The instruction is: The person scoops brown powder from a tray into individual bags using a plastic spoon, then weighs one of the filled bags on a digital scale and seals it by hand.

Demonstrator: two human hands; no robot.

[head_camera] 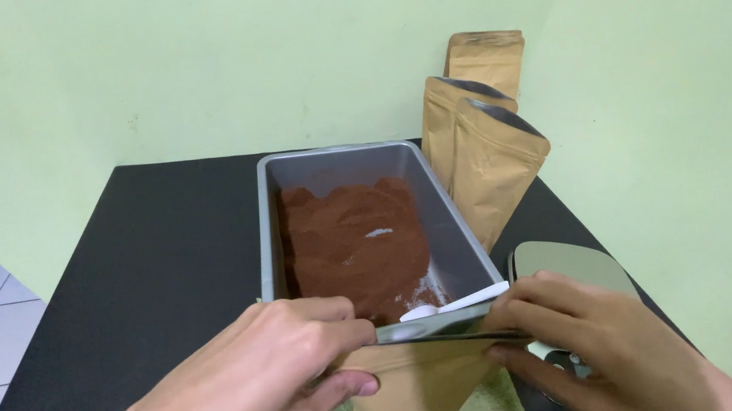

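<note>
We see both hands at the near edge of the black worktop (154, 255), pinching the top of a brown paper pouch (417, 390) that stands upright between them. Our left hand (257, 380) is closed on the pouch's left corner, thumb under the fingers, and our right hand (598, 344) is closed on its right corner, so the mouth is pressed into a flat line with the silvery lining showing along it. Just behind the pouch's top lies a white plastic scoop (458, 303), resting on the near rim of a grey metal loaf tin (458, 223). The tin runs away from us down the middle of the worktop and holds reddish-brown powder (347, 239), heaped more toward the left wall. To the right of the tin three more brown pouches (493, 165) stand in a row going far, the two nearer ones open at the top. Near right, partly under our right hand, sits a small scale with a steel plate (572, 264).
</note>
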